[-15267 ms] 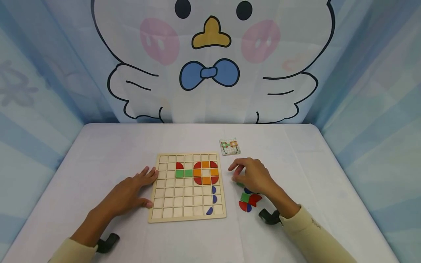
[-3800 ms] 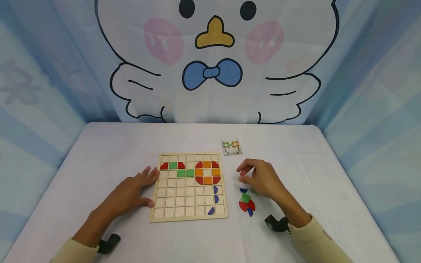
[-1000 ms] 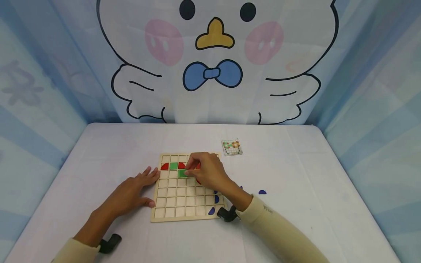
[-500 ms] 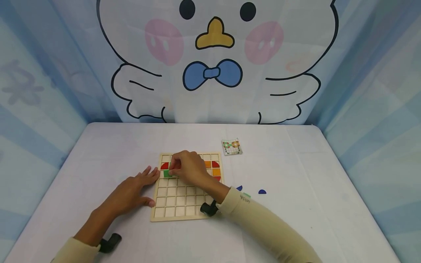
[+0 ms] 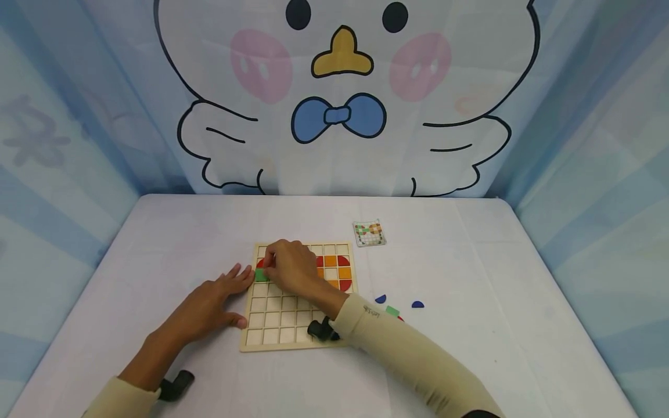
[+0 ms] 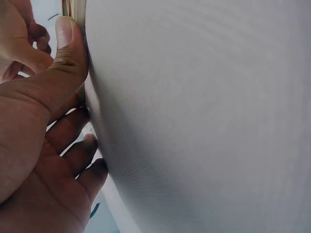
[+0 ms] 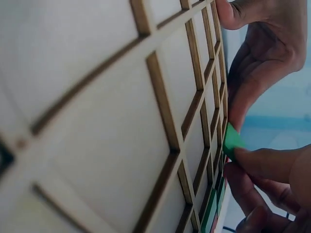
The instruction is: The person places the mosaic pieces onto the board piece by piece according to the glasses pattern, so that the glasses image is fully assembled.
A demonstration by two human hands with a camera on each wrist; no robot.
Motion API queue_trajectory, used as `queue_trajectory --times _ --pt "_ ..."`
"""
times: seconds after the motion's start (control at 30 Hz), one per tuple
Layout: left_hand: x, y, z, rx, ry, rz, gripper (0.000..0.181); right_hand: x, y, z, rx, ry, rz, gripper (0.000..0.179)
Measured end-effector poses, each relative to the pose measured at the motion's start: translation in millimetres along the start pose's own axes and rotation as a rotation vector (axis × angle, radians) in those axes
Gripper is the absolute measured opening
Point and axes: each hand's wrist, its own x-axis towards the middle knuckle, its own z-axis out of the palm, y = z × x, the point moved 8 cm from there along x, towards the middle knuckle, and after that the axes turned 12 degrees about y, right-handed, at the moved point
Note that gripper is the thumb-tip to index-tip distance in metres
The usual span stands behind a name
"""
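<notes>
A wooden grid board (image 5: 274,338) lies on the table, with red, orange and green tiles in its upper cells. My right hand (image 5: 294,270) is over its upper left, pinching a green square tile (image 5: 261,275) between thumb and finger. In the right wrist view that green square tile (image 7: 232,142) stands tilted at the grid; whether it touches the cell's bottom I cannot tell. My left hand (image 5: 206,306) rests at the board's left edge, fingers and thumb extended against it. A red quarter-round tile (image 5: 259,263) shows just above the green one; the right hand hides the neighbouring cells.
Right of the board lie two blue half-round pieces (image 5: 417,304), a green tile (image 5: 392,311) and a bit of red, partly behind the right sleeve (image 5: 407,354). A small pattern card (image 5: 369,233) lies beyond the board's upper right corner.
Over the last second my right hand has moved left across the board to its left columns. Since the oldest frame, a red quarter-round and a green square have appeared at upper left. Left hand stays.
</notes>
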Motion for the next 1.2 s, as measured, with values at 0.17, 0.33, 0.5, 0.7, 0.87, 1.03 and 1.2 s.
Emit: queue_trajectory --times 0.17,0.33,0.5,0.7,0.87,1.03,1.2 --pt "-0.3 1.2 -0.4 0.0 -0.007 -0.012 0.107 -0.5 -0.6 4.0 -0.051 -0.035 -0.018 0.022" --pt "-1.1 1.3 -0.2 0.01 -0.005 -0.014 0.107 -1.1 -3.1 3.6 -0.055 -0.049 -0.046 0.017" --pt "-1.1 1.4 0.4 0.009 -0.005 -0.018 0.108 -8.9 -1.5 -4.4 -0.023 -0.051 -0.045 0.011" --pt "-1.2 1.1 0.8 0.015 -0.004 -0.019 0.108 -25.3 4.7 -28.6 0.037 -0.046 -0.016 0.01" --pt "-1.8 0.1 1.6 0.027 -0.011 -0.032 0.108 -39.4 15.6 -50.4 0.068 -0.024 -0.005 0.012" --pt "-2.1 -1.0 3.3 0.045 -0.015 -0.048 0.109 -53.2 33.2 -70.0 0.073 -0.019 0.029 0.012" --pt "-2.1 -0.4 3.1 0.041 -0.006 -0.045 0.109 -66.1 54.7 -90.7 0.055 0.014 0.089 0.015"
